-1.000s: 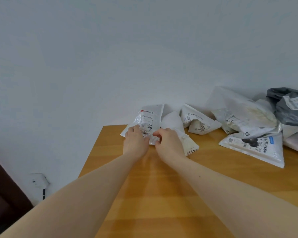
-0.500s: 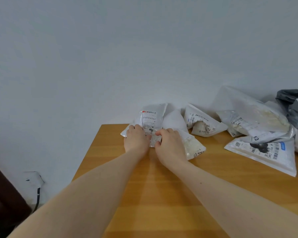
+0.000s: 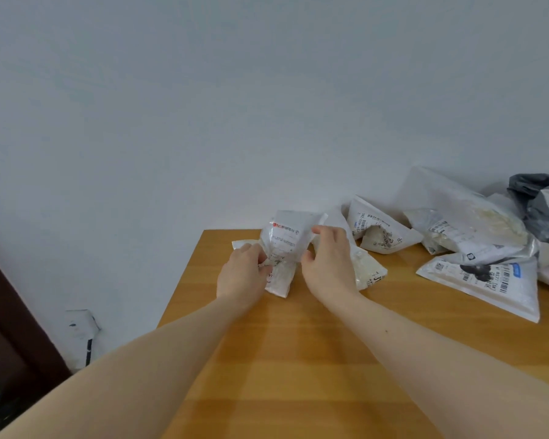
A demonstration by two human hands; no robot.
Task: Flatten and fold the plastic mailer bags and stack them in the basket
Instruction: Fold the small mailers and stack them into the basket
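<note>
At the far left corner of the wooden bench [image 3: 298, 359], the left hand [image 3: 243, 275] pinches the crumpled lower part of a small white mailer bag [image 3: 286, 245], its grip closed on the plastic. The right hand [image 3: 328, 264] holds the same bag's right edge, fingers curled around it. Further right, more mailer bags [image 3: 476, 248] lie heaped against the wall, a grey one [image 3: 542, 210] farthest.

Surface [image 3: 298, 359]: orange-brown wood grain. Mailer bag [image 3: 284, 245] far centre: white, red and black print. Bag near right [image 3: 488, 280]: white, black barcode, blue tag. Bag far right [image 3: 542, 210]: dark grey. Wall [image 3: 203, 106]: pale grey-blue.
</note>
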